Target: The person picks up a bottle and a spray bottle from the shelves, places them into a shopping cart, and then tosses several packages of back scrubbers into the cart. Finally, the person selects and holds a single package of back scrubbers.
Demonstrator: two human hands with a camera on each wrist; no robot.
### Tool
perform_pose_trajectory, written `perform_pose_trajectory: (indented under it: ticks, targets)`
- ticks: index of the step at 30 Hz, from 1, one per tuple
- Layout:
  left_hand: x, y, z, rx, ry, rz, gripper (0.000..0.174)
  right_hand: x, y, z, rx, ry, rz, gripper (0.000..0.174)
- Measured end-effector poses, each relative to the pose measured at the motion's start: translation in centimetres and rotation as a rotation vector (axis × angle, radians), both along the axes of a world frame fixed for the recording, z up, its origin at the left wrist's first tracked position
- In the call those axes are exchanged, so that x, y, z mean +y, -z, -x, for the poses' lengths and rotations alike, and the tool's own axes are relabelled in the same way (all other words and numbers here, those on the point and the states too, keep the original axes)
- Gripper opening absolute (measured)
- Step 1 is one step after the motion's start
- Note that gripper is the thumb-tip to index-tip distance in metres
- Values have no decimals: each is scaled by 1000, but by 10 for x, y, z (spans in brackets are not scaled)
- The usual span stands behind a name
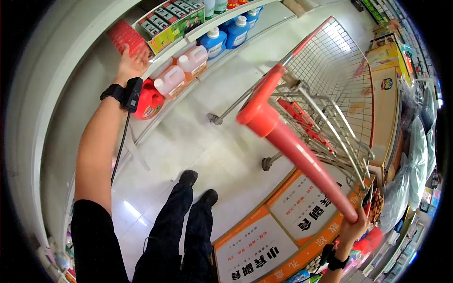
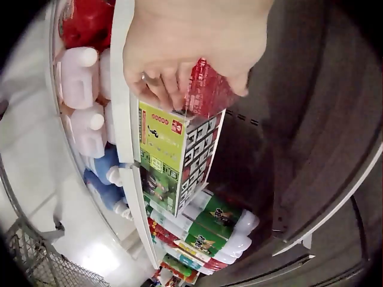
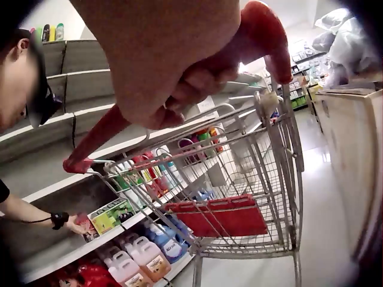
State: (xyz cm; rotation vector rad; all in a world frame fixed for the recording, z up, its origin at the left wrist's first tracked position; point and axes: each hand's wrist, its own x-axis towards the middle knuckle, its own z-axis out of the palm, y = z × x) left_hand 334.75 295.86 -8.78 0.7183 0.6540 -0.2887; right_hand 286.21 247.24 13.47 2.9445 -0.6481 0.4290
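My left hand [image 1: 132,65] reaches onto a shelf and grips a red, clear-wrapped package [image 1: 126,38]. In the left wrist view its fingers and thumb lie on either side of the red package [image 2: 208,91], which sits against the end of a green-and-yellow display box [image 2: 163,143] filled with small dark packs. The palm covers part of the package. My right hand [image 1: 355,228] grips the red handle [image 1: 311,165] of a shopping cart, and in the right wrist view its fingers wrap round the bar. The wire basket [image 3: 239,161] stretches out beyond the handle.
Below the display box stand pink jugs [image 1: 170,81], blue bottles [image 1: 213,42] and a red jug [image 1: 149,100]. Orange-and-white printed cartons [image 1: 257,245] lie at right of my feet. Plastic-wrapped goods [image 1: 415,155] line the opposite side of the aisle.
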Motion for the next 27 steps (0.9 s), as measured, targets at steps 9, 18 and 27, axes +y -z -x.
perform_pose_trajectory:
  ticks: [9, 18, 27]
  targets:
    - [65, 49, -1, -47, 6, -103, 24, 34, 0, 53, 13, -29, -58, 27]
    - [112, -16, 100, -145, -30, -189, 23, 54, 0, 84, 41, -77, -48, 29]
    - [101, -124, 218, -145, 195, -479, 15, 100, -16, 77, 90, -44, -116, 30]
